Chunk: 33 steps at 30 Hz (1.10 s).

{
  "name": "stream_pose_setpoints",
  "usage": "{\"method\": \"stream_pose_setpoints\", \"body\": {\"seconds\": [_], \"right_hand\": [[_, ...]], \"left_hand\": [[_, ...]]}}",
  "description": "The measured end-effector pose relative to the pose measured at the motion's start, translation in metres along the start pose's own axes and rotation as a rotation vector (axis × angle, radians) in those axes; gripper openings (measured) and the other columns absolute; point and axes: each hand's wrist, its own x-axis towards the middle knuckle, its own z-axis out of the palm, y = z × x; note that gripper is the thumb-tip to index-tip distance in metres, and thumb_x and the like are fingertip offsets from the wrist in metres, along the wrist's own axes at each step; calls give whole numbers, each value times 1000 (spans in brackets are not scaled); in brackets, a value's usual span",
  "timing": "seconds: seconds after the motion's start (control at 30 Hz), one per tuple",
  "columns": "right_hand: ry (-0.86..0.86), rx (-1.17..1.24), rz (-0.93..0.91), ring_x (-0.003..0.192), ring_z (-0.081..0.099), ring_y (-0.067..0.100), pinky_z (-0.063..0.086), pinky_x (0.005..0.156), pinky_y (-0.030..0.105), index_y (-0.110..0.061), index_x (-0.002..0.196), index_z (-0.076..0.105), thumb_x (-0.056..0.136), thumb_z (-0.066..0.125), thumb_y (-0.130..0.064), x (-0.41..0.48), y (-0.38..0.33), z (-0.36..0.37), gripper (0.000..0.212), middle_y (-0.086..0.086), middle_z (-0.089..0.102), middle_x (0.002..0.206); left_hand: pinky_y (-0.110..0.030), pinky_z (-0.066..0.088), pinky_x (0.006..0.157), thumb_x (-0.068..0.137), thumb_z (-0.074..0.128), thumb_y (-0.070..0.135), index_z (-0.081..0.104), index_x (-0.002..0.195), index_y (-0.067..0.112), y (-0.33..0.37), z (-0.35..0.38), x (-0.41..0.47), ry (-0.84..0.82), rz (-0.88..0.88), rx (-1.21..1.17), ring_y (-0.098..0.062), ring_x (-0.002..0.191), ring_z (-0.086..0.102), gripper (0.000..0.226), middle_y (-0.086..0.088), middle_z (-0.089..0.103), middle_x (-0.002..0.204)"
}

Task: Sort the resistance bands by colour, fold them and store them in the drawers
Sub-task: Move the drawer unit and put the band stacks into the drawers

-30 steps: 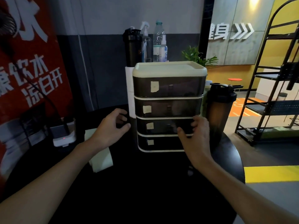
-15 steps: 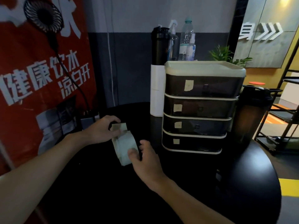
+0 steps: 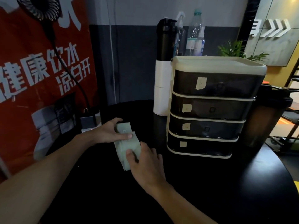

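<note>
Resistance band [image 3: 121, 147], pale green, lies toward the desk's [image 3: 210, 183] left edge, left hand [image 3: 106, 133] gripping its far end, right hand [image 3: 145, 165] pinching its near end, apparently to fold it.

A red banner [image 3: 21, 50] flanks the grey wall [image 3: 135, 65].

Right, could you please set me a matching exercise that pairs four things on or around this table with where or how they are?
Things:
1. pale green flat resistance band
2. dark four-drawer plastic cabinet
3. dark cylindrical shaker bottle
4. small black wire-grille fan

Places or states:
A. stands right of the cabinet
B. held by the left hand and right hand
C. high up, before the red poster
D. every drawer closed

Pairs: 1-B, 2-D, 3-A, 4-C.
</note>
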Motion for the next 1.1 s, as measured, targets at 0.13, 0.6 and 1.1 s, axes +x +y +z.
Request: {"method": "stream_pose_setpoints", "body": {"seconds": [0.13,0.6,1.1], "right_hand": [[6,-13,-22,112,46,14,31,103,37,-25,127,43,94,32,-61,-2,0,-1,50,-9,57,121],[-51,66,77,109,51,18,29,103,39,-21,109,55,94,31,-61,12,-5,0,49,-4,62,112],[-341,340,410,110,55,26,50,93,42,-31,106,59,36,71,-71,57,-34,12,82,-1,59,115]], "left_hand": [[0,41,55,88,73,27,55,104,23,11,7,-7,22,-9,-29,14,70,58,25,16,54,93],[-19,54,69,71,87,13,48,117,15,-17,13,-5,228,217,-278,6,84,62,61,0,60,106],[-14,51,71,77,83,9,51,122,19,-42,10,-27,368,199,-522,3,89,61,56,0,61,108]]}}
